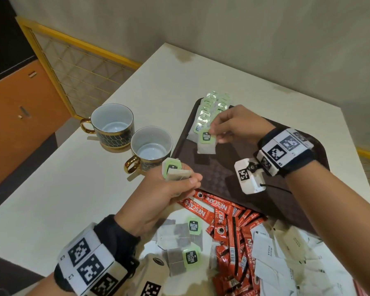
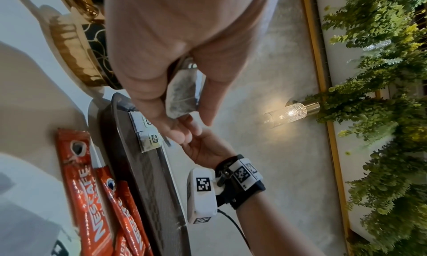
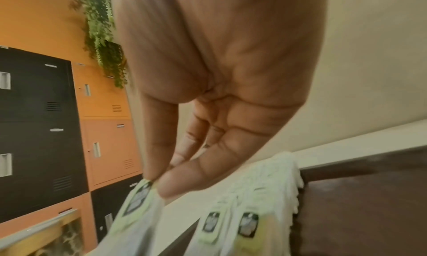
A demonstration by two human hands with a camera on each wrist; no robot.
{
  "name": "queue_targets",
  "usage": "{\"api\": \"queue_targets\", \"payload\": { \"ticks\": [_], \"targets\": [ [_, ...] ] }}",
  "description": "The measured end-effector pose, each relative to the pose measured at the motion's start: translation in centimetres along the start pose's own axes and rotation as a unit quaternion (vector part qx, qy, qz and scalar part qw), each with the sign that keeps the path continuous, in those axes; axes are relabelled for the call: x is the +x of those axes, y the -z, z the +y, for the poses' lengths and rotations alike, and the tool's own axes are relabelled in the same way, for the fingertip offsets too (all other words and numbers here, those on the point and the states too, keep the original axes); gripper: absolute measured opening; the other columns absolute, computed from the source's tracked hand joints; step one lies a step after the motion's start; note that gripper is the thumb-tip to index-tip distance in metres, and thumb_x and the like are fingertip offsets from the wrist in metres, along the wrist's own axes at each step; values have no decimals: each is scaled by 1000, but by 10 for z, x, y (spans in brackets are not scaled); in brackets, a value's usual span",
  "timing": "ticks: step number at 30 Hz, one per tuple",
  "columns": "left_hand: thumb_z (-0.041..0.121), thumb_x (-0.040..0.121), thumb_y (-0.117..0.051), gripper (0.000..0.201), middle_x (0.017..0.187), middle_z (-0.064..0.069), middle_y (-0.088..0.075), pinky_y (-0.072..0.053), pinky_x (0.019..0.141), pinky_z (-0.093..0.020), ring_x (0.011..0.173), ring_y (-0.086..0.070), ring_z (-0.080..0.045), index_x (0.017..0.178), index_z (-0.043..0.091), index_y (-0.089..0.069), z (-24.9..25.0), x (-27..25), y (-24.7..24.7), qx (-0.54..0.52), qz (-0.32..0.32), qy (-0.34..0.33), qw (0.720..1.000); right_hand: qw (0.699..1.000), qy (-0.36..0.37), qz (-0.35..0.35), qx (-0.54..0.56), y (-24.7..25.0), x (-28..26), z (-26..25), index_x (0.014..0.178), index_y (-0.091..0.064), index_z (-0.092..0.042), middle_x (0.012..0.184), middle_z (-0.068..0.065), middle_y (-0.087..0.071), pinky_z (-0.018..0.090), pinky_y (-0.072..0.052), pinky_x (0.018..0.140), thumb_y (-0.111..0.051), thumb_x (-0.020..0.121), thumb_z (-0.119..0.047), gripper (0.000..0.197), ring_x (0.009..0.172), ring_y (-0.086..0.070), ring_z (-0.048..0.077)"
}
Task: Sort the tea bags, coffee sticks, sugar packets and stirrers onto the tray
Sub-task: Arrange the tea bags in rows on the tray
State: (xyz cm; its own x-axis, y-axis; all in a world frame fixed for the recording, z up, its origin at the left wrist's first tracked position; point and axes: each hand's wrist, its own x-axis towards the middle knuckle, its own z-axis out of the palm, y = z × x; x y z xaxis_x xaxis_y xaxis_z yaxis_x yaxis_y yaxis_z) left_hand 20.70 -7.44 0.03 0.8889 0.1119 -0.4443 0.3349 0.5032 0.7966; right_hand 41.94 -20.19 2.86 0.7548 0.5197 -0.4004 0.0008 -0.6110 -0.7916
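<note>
Coffee sticks (image 1: 224, 229) nearest; cups (image 1: 151, 149) beside tray (image 1: 212, 174).

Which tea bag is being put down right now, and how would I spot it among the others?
Find the dark brown tray on the white table; a row of green-tagged tea bags runs along its far left edge. The one you want is the tea bag at the near end of that row. Unlike its neighbours, its green tag is pinched by the right hand.

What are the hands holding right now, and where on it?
Right hand pinches a tea bag by its green tag, over the tray. Left hand grips a small bunch of tea bags around the pouches.
</note>
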Motion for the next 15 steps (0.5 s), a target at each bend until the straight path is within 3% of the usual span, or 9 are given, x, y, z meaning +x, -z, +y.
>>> {"api": "queue_targets", "payload": {
  "ticks": [3, 7, 11, 15],
  "targets": [
    [9, 67, -73, 21, 95, -16, -75, -60, 79, -27, 88, -72, -21, 86, 4, -68, -2, -1, 1, -9, -4, 12, 1000, 999, -10, 37, 9, -20, 13, 3, 74, -64, -1, 63, 7, -65, 24, -57, 61, -70, 82, 4, 11, 57, -64, 14],
    [-1, 78, -69, 22, 90, -13, -75, -59, 78, -25, 84, -72, -18, 99, -7, -64, -3, -3, 6, -19, 1, 17, 1000, 993, -51, 101, 11, -31, 32, 12, 67, -64, -4, 75, 15, -69, 35, -60, 75, -72, 79, 7, 18, 71, -70, 24],
    [-1, 79, -68, 15, 87, -13, -74, -59, 76, -23, 81, -71, -15, 94, -4, -66, -2, -4, 8, -21, 11, 10, 1000, 989, -63, 132, 4, -33, 36, 11, 79, -65, 1, 88, 19, -70, 33, -61, 71, -73, 78, 6, 9, 69, -72, 23],
    [-2, 79, -69, 17, 88, -14, -74, -59, 76, -24, 81, -71, -16, 95, -5, -65, -1, -4, 8, -16, 6, 11, 1000, 972, -1, 228, -57, -25, 28, 17, 86, -66, -4, 81, 10, -67, 37, -62, 67, -73, 80, -5, 10, 66, -70, 23]
  ]
}}
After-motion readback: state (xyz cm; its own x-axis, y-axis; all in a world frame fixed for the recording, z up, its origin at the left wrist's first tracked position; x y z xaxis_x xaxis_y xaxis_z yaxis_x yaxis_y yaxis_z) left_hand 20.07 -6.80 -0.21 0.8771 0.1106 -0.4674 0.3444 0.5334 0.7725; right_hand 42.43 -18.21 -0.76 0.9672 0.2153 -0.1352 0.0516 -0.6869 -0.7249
